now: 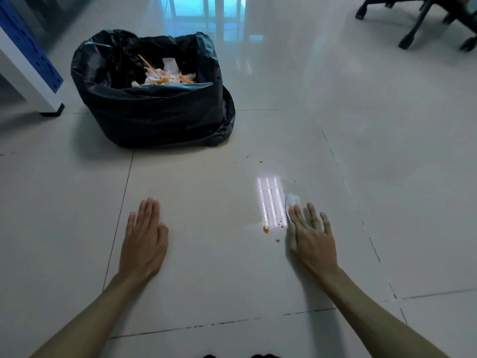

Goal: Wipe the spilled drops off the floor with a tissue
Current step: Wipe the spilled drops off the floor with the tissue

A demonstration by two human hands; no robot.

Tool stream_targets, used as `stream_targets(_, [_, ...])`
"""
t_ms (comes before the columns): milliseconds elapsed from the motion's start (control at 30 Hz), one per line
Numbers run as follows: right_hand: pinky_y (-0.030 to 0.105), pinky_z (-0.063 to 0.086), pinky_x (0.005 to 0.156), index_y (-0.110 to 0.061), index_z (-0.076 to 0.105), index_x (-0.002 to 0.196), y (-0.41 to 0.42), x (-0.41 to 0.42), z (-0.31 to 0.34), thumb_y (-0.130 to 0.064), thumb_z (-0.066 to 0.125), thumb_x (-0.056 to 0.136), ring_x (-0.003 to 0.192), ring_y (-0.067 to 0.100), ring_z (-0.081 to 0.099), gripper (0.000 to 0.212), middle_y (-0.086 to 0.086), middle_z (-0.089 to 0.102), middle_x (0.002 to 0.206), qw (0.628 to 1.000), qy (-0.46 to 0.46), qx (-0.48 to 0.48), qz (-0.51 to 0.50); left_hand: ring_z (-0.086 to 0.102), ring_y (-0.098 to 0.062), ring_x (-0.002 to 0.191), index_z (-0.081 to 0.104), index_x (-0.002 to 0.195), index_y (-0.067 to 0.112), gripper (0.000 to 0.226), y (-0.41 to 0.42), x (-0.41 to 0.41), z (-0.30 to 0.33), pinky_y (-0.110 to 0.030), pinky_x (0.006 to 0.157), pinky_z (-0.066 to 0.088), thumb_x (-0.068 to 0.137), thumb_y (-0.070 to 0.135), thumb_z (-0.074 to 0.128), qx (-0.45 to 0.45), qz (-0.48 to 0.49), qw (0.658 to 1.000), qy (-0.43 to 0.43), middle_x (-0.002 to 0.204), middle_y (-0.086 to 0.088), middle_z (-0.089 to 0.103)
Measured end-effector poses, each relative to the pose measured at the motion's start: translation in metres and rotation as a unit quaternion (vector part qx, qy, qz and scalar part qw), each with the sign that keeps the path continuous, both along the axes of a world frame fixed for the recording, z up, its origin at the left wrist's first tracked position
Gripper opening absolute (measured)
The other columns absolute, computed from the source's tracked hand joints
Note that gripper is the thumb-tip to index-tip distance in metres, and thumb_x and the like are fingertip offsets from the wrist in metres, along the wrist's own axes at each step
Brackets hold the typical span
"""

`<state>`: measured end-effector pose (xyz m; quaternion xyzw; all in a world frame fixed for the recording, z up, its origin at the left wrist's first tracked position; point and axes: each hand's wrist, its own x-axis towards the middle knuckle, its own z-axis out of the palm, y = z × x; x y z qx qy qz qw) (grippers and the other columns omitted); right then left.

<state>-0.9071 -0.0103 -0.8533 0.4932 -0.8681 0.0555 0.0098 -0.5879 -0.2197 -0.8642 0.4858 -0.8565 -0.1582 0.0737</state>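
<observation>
Glossy floor [206, 254] tiles show orange drops [265, 229] just beside my right hand [309, 239], its flat fingers [297, 214] pressing the tissue [292, 201] down; my left hand [143, 241] rests open. I judge so small a wad may smear them and miss the far drops [260, 162].

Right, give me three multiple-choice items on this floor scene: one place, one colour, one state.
1. Where is the tissue?
A. Under the fingers of the right hand
B. On the chair base
C. Against the table leg

2. What colour are the drops on the floor?
A. Blue
B. Green
C. Orange

3. How is the left hand?
A. Closed in a fist
B. Open, fingers straight
C. Gripping the bin bag

Answers:
1 A: the white wad pokes out from beneath the right fingertips.
2 C: the spots beside the right hand are orange.
3 B: its palm faces down, fingers extended together, holding nothing.
</observation>
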Motion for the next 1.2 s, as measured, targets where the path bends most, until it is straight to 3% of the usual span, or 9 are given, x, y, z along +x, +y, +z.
stream_targets(133, [0.048, 0.022, 0.116, -0.005, 0.058, 0.136, -0.002, 0.029, 0.0, -0.029, 0.031, 0.098, 0.14, 0.033, 0.042, 0.053, 0.012, 0.058, 0.141, 1.0, -0.011, -0.02, 0.012, -0.014, -0.005, 0.151, -0.006, 0.155, 0.016, 0.065, 0.011, -0.001, -0.002, -0.039, 0.125, -0.004, 0.096, 0.041, 0.005, 0.008, 0.024, 1.0, -0.002, 0.166, 0.0, -0.007])
stream_targets(333, [0.049, 0.022, 0.116, -0.006, 0.054, 0.14, -0.027, 0.1, -0.001, -0.028, 0.034, 0.102, 0.145, 0.031, 0.035, 0.048, 0.011, 0.053, 0.146, 0.974, -0.034, -0.024, 0.221, -0.011, -0.01, 0.152, -0.004, 0.155, 0.012, 0.066, 0.014, -0.001, -0.004, -0.04, 0.125, -0.003, 0.096, 0.04, 0.008, -0.013, 0.016, 1.0, -0.015, 0.166, -0.004, -0.004])
stream_targets(433, [0.05, 0.021, 0.118, -0.01, 0.049, 0.144, -0.017, 0.103, -0.002, -0.029, 0.039, 0.103, 0.147, 0.03, 0.03, 0.046, 0.006, 0.05, 0.149, 0.962, -0.02, -0.024, 0.27, -0.011, -0.01, 0.152, -0.004, 0.155, 0.012, 0.065, 0.014, 0.0, -0.005, -0.041, 0.125, -0.002, 0.097, 0.039, 0.008, -0.018, 0.015, 1.0, -0.015, 0.166, -0.004, -0.004])
stream_targets(567, [0.052, 0.025, 0.117, -0.014, 0.048, 0.146, 0.005, 0.062, 0.004, -0.03, 0.041, 0.102, 0.146, 0.03, 0.031, 0.047, 0.002, 0.05, 0.149, 0.972, -0.007, -0.004, 0.234, -0.01, -0.011, 0.152, -0.003, 0.155, 0.012, 0.065, 0.013, 0.001, -0.006, -0.039, 0.124, -0.004, 0.097, 0.039, 0.007, -0.022, 0.014, 1.0, -0.016, 0.166, -0.004, -0.003])
stream_targets(733, [0.056, 0.03, 0.113, -0.015, 0.05, 0.144, 0.047, 0.008, 0.01, -0.033, 0.031, 0.1, 0.143, 0.033, 0.037, 0.051, 0.003, 0.053, 0.146, 0.997, -0.001, 0.029, 0.071, -0.008, -0.011, 0.153, -0.001, 0.155, 0.011, 0.065, 0.014, -0.001, -0.006, -0.04, 0.125, -0.002, 0.097, 0.038, 0.008, -0.022, 0.016, 1.0, -0.013, 0.166, -0.004, -0.001])
stream_targets(933, [0.051, 0.018, 0.116, -0.003, 0.045, 0.144, 0.041, 0.027, 0.004, -0.034, 0.025, 0.099, 0.144, 0.031, 0.032, 0.059, 0.014, 0.046, 0.15, 0.998, -0.032, 0.022, -0.04, -0.007, -0.011, 0.153, -0.001, 0.155, 0.011, 0.066, 0.015, -0.002, -0.003, -0.04, 0.125, -0.003, 0.096, 0.039, 0.007, -0.017, 0.017, 1.0, -0.006, 0.166, -0.004, -0.001])
stream_targets(1200, [0.05, 0.014, 0.116, -0.005, 0.039, 0.149, -0.005, 0.116, 0.007, -0.051, 0.036, 0.099, 0.149, 0.03, 0.023, 0.069, 0.01, 0.032, 0.159, 0.981, -0.07, 0.023, 0.177, -0.007, -0.01, 0.153, 0.001, 0.155, 0.011, 0.065, 0.013, 0.001, -0.006, -0.041, 0.125, -0.001, 0.097, 0.039, 0.007, -0.019, 0.016, 1.0, 0.0, 0.166, -0.003, 0.0])
